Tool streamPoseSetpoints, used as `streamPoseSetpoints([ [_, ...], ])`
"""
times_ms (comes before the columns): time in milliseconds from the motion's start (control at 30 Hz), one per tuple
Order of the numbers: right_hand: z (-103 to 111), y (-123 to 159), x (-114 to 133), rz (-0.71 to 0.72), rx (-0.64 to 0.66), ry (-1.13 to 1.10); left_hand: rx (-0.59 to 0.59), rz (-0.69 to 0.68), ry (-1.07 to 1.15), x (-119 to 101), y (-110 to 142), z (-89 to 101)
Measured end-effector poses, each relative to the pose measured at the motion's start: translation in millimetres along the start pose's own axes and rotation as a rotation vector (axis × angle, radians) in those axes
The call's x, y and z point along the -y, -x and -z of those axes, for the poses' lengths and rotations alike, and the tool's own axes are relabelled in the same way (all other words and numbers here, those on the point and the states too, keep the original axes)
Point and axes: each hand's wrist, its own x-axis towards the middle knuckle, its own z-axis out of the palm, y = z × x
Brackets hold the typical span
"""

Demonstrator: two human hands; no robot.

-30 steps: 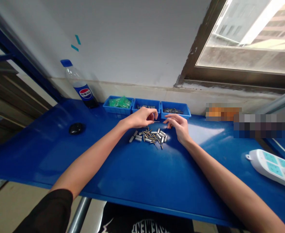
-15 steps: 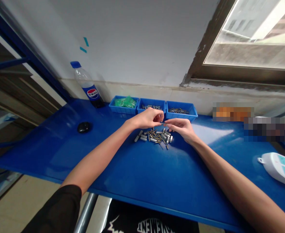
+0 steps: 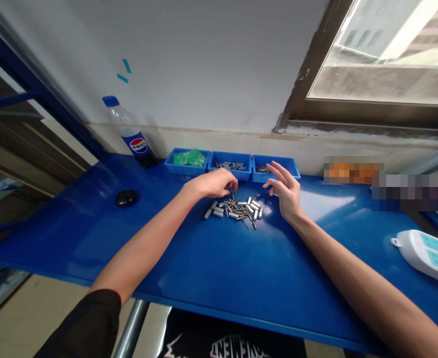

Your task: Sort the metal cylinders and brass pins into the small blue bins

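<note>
My left hand is above the back of a loose pile of small metal parts, fingers bent down and thumb and fingertips pinched together. Whatever is between those fingertips is too small and dark to make out. The pile mixes silver cylindrical sleeves with thin brass-coloured pins. To the right of the pile my right hand is raised with its fingers apart and nothing in them. Its fingertips overlap the front of the right blue bin, which holds thin dark metal pins.
A middle blue bin holds silver sleeves; the left blue bin holds green plastic bags. A cola bottle and a black mouse-like object stand left. A white power strip lies at the right edge of the blue table.
My hands have come apart from a shared pinch. The left has moved left toward the pile; the right has opened and lifted its fingers. The view has shifted slightly.
</note>
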Motion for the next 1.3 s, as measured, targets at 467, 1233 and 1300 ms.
streamPoseSetpoints([
  [467,-0.2,-0.4,0.1,-0.025,0.055,-0.003,-0.005,0.032,-0.082,0.5,-8.8,-21.8],
  [1233,-8.0,2.2,7.3,-0.113,0.277,-0.015,-0.341,-0.045,0.253,-24.4,-8.9,-10.0],
  [1300,-7.7,1.8,7.7,-0.125,0.282,-0.017,-0.322,-0.046,0.266,-25.4,-9.9,-12.5],
])
